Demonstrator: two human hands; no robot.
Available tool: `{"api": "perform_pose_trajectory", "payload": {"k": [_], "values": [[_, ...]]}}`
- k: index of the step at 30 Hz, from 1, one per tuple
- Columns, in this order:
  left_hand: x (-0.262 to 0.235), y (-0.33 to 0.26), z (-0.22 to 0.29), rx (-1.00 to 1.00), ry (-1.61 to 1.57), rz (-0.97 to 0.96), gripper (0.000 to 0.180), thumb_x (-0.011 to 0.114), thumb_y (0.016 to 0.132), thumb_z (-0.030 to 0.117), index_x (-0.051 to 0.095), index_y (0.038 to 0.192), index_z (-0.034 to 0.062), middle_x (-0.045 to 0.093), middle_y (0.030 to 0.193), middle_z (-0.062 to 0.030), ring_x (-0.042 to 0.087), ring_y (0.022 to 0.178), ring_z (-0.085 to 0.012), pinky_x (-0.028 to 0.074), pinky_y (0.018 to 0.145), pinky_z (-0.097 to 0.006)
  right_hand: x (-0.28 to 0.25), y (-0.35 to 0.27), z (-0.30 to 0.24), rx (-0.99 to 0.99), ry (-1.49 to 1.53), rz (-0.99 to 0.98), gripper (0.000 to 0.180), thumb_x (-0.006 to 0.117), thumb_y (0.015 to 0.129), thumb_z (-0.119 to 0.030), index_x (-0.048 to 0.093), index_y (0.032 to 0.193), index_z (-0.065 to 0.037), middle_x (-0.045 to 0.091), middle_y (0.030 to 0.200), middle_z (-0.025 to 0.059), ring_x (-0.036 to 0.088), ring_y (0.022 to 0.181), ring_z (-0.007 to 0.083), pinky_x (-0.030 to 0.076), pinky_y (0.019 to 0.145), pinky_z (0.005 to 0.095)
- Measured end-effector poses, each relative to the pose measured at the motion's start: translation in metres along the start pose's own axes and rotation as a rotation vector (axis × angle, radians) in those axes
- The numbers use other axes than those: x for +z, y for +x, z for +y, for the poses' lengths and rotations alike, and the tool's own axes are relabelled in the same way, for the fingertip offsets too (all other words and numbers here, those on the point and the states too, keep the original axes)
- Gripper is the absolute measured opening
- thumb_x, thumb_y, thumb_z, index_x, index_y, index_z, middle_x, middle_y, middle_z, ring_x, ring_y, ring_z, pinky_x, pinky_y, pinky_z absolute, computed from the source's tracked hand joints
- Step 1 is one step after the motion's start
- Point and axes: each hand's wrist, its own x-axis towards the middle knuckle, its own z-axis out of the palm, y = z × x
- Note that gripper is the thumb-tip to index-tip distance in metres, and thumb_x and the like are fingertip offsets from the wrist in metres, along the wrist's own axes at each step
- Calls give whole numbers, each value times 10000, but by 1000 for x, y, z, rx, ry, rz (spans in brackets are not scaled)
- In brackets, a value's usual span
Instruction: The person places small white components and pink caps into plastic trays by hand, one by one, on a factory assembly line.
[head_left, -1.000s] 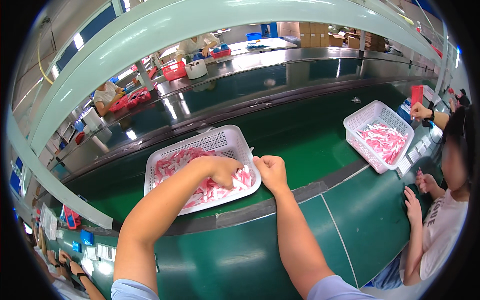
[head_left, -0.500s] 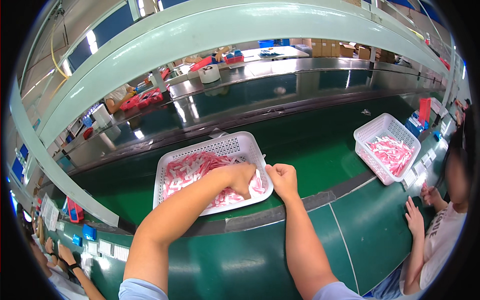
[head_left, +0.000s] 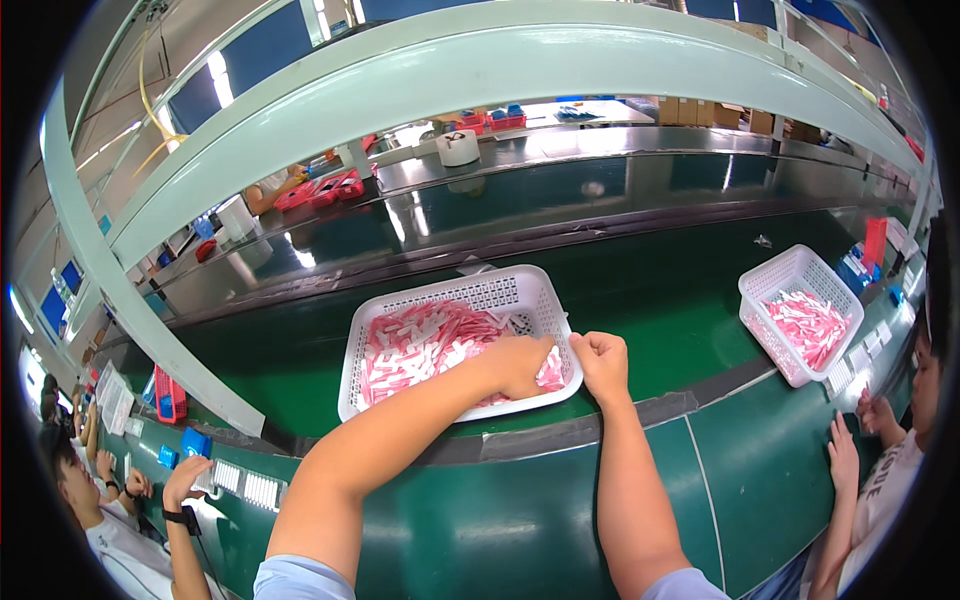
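A white perforated plastic basket (head_left: 352, 398) holds a heap of small pink-and-white plastic pieces (head_left: 420, 340). My left arm reaches across its near side. My left hand (head_left: 522, 367) is down among the pieces at the basket's right end, bent at the wrist. Its fingers are mostly hidden, so I cannot tell what they hold. Some pieces lie just right of it, against the end wall. My right hand (head_left: 603, 365) is closed at the basket's right rim, thumb and curled fingers gripping the edge.
The basket rests on a green conveyor belt (head_left: 650, 340) behind a green worktop (head_left: 560, 510). A second white basket (head_left: 752, 290) of similar pieces stands at right, near a co-worker. Other people sit at left by blue packs (head_left: 195, 442) and a red basket (head_left: 170, 397). A pale metal beam (head_left: 480, 75) crosses overhead.
The whole view has shifted, so everything sits further right in the picture. My left hand remains among the pieces and my right hand at the rim. A co-worker's hand at left is raised.
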Motion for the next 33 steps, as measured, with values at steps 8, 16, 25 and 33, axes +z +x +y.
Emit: {"api": "perform_pose_trajectory", "payload": {"k": [8, 16, 25, 33], "values": [[-15, -7, -3, 218, 217, -43, 588, 782, 784, 224, 538, 1269, 0, 719, 980, -221, 664, 1029, -415, 401, 1073, -505, 2, 2, 5, -48, 26, 7, 373, 719, 946, -183, 626, 628, -11, 547, 555, -47, 425, 513, 29, 290, 471, 277], [-43, -5, -5, -38, -109, -331, 923, 846, 732, 305, 422, 1474, -42, 525, 1452, -252, 533, 1354, -376, 428, 1140, -403, -2, -1, -4, -5, -6, 8, 390, 752, 898, -217, 602, 625, 17, 512, 530, -8, 417, 525, 59, 327, 493, 314], [2, 12, 6, -96, 229, -115, 809, 812, 753, 450, 585, 1354, -42, 586, 1389, -219, 512, 1366, -370, 369, 1153, -530, 2, -1, -6, -10, -19, 12, 368, 757, 894, -221, 630, 648, 22, 525, 539, -7, 426, 532, 61, 342, 502, 312], [-7, 8, 1, 59, 189, -199, 675, 834, 703, 189, 624, 1310, -17, 625, 1319, -197, 541, 1320, -374, 400, 1121, -500, -2, 1, 3, -4, -7, 8, 381, 742, 903, -219, 610, 636, 19, 515, 534, -18, 413, 526, 58, 325, 496, 314]]}}
